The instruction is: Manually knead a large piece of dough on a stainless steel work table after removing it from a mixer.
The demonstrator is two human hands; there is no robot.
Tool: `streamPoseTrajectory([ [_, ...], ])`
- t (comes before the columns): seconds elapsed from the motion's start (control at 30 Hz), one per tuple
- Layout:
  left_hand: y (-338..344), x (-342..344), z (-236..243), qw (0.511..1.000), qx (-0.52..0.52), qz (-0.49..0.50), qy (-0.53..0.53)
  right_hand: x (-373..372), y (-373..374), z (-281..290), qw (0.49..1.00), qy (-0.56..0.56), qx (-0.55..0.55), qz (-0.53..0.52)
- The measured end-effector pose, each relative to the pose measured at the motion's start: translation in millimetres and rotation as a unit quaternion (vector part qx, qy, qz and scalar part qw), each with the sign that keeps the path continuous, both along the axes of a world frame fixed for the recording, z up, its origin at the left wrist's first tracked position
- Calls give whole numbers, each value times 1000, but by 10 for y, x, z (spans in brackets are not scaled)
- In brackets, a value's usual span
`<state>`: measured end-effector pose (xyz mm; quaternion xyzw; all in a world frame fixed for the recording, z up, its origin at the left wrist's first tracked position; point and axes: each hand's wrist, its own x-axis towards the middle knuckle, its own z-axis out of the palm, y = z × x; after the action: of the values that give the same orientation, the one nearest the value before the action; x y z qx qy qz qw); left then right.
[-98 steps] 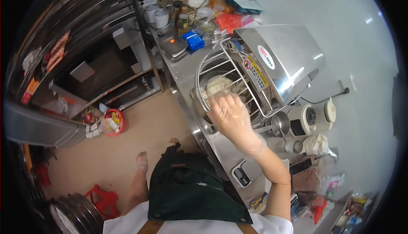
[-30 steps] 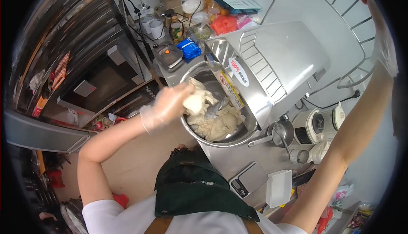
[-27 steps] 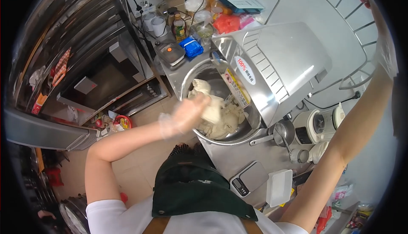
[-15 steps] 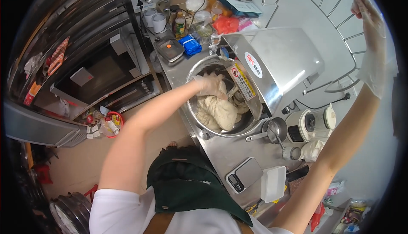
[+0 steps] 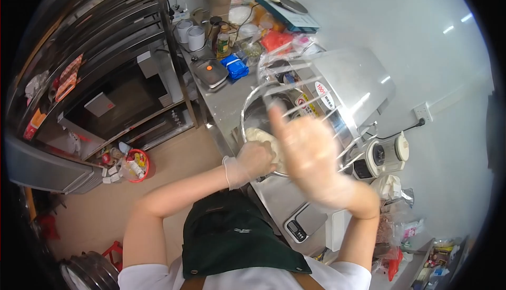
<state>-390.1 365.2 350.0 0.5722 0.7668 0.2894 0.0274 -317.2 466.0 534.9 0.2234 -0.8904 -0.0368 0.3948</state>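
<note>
My left hand (image 5: 254, 160), in a clear glove, is at the near side of the steel mixing bowl (image 5: 244, 115), its fingers curled in by the rim and the dough. Whether they grip anything is hidden. Pale dough (image 5: 259, 135) shows in the bowl just beyond that hand. Over the bowl, the wire guard (image 5: 298, 108) of the mixer lies lowered and is smeared by motion. My right hand (image 5: 313, 155) is above the bowl's right side, close to the guard's wires. One digit points away from me; the other fingers are blurred. The steel mixer head (image 5: 361, 81) stands behind.
On the steel counter are a digital scale (image 5: 304, 222), a white tub (image 5: 336, 229) and a blender (image 5: 387, 154). Farther back lie a blue packet (image 5: 235, 66), a lidded steel container (image 5: 210, 72) and a bottle (image 5: 223, 42). An oven (image 5: 121, 84) is on the left.
The wire guard has swung down from its raised position to the bowl, with my right hand coming down too. My left hand has drawn back from inside the bowl to its near rim.
</note>
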Motion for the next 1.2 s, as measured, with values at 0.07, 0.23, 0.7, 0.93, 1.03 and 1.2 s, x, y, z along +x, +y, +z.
streamPoseTrajectory([
  [0.07,25,31,-36,995,98,-1,12,36,-203,-231,998,-57,23,-35],
  [0.23,-67,14,-14,998,-25,5,63,2,348,467,981,131,102,-104],
  [0.7,-69,-31,192,998,-28,17,47,-32,5079,704,769,80,-558,-302],
  [0.93,80,26,306,993,-83,88,6,175,6448,-1095,709,-161,-636,-260],
  [1.03,101,28,317,993,-65,94,26,358,6723,-1923,776,-232,-584,-52],
  [1.2,74,17,290,995,-34,89,4,477,6123,-2014,524,-151,-831,-108],
])
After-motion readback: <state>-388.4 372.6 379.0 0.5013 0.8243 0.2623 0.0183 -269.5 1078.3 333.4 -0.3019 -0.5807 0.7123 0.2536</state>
